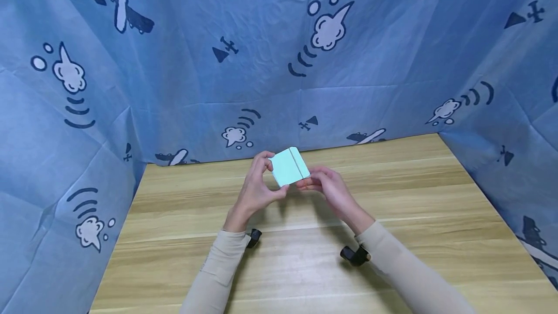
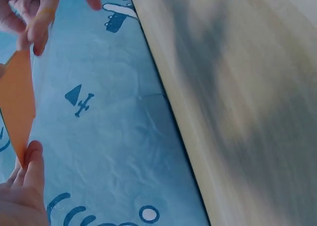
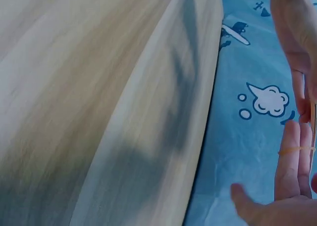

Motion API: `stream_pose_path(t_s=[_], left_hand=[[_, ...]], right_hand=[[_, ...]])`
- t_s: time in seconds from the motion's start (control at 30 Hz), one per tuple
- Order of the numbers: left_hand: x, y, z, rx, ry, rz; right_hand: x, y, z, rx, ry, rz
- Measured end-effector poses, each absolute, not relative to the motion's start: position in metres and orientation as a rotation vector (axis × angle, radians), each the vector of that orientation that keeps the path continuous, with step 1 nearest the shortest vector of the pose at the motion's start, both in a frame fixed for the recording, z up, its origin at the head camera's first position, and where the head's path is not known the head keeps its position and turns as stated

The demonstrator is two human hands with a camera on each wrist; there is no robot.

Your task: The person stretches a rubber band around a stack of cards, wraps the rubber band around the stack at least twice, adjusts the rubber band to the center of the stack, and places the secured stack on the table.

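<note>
Both arms in from near side, pale sleeves (image 1: 209,285) down to about wrists. Left forearm (image 1: 223,256) angles far and bit right. Left hand (image 1: 256,190) kinda C-shaped: thumb (image 1: 279,192) reaching right on near side, fingers (image 1: 263,160) bent on far side. Right forearm (image 1: 410,270) slants far and left, longer stretch of it showing. Right hand (image 1: 334,191) near left one, fingertips pointing left. Right wrist view: two fingers pretty straight, side by side, another digit (image 3: 241,198) spread away, can't tell which.
</note>
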State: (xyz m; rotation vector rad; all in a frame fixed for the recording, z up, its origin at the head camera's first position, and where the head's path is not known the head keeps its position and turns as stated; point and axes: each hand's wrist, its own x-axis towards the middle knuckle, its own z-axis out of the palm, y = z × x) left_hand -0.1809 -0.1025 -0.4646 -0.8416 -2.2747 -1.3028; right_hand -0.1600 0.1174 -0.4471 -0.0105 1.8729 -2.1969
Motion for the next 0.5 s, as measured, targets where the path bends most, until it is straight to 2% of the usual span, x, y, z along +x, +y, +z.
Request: stream_pose_path(t_s=[0.33, 0.5], left_hand=[[-0.181, -0.099, -0.466, -0.788, -2.21, -1.337], [-0.182, -0.099, -0.466, -0.765, -2.205, -1.452]], right_hand=[[-0.151, 0.123, -0.452, -0.254, 1.905, -1.993], [-0.144, 0.117, -0.455, -0.578, 2.105, -1.898]])
